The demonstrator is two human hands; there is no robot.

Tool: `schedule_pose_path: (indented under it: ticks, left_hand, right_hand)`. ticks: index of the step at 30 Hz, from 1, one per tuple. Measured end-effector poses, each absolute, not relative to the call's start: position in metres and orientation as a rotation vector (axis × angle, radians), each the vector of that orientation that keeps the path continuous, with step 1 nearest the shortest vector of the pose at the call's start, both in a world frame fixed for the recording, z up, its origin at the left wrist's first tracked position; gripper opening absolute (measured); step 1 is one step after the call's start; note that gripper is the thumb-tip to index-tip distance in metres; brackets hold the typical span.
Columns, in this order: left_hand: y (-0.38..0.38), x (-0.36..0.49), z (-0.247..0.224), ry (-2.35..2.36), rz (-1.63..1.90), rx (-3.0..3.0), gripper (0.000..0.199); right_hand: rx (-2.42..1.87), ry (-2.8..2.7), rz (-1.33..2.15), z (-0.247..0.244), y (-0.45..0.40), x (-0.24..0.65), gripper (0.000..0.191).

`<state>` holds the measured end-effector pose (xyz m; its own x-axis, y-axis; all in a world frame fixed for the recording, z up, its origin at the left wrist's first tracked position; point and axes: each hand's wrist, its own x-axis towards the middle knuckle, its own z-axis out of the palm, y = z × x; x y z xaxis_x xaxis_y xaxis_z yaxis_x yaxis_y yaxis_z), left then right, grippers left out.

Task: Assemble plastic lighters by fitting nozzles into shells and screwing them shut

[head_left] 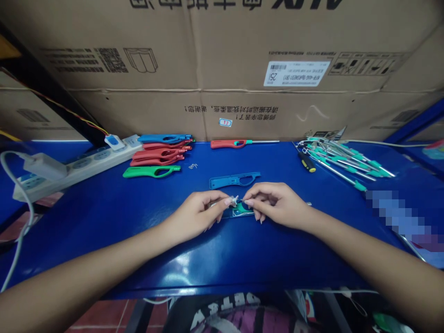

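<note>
Fingers and thumb of my left hand (204,210) are closed on a small translucent lighter tank with a whitish fitting (234,201) at its end. Facing it, my right hand (274,203) is closed in a pinch near that fitting; what sits between its fingertips is too small to make out. Beneath both hands lies a blue lighter shell half (227,213) with a green part (239,209) and a thin pale wire in it, partly hidden by my fingers. Just behind, another blue shell half (225,181) rests on the table.
Red, blue and green lighter shells (156,156) are piled at left, beside small screws (193,166) and a power strip (83,163). An assembled red lighter (229,144) lies at the back. Metal lighter tubes (347,159) and a screwdriver (306,163) are at right, before a large carton (208,69).
</note>
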<state>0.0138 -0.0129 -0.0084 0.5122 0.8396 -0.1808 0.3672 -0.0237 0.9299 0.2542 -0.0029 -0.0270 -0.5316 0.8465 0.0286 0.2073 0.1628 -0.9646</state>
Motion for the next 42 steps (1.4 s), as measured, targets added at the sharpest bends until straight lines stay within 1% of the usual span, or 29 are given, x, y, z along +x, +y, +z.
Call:
schedule_pose_path:
  ticks: [3, 5, 12, 23, 29, 35, 42]
  left_hand:
    - [-0.0145, 0.0146, -0.0067, 1.052, 0.502, 1.642, 0.041]
    - [-0.0153, 0.0146, -0.0063, 1.048, 0.502, 1.65, 0.04]
    - [-0.0169, 0.0148, -0.0065, 1.037, 0.519, 1.661, 0.04]
    - [-0.0172, 0.0153, -0.0086, 1.041, 0.525, 1.715, 0.037]
    - [-0.018, 0.0167, -0.0076, 1.05, 0.53, 1.722, 0.036]
    - [-0.0176, 0.0186, -0.0107, 1.044, 0.54, 1.736, 0.034]
    - [-0.0186, 0.0206, -0.011, 1.035, 0.537, 1.687, 0.034]
  right_hand:
    - [-0.941, -1.936, 1.258, -0.0258, -0.0054, 0.2524, 0.023]
    - [-0.922, -1.957, 1.235, -0.0254, -0.0054, 0.2518, 0.022]
    - [-0.845, -1.96, 1.262, -0.0291, -0.0007, 0.2532, 0.021]
    - [-0.892, -1.951, 1.315, -0.0278, -0.0006, 0.253, 0.023]
    - [-0.917, -1.971, 1.296, -0.026, -0.0003, 0.2524, 0.025]
    - [-0.915, -2.06, 1.154, -0.0257, 0.001, 0.2513, 0.024]
    - [-0.92, -2.03, 1.212, -0.0261, 0.0014, 0.2508, 0.024]
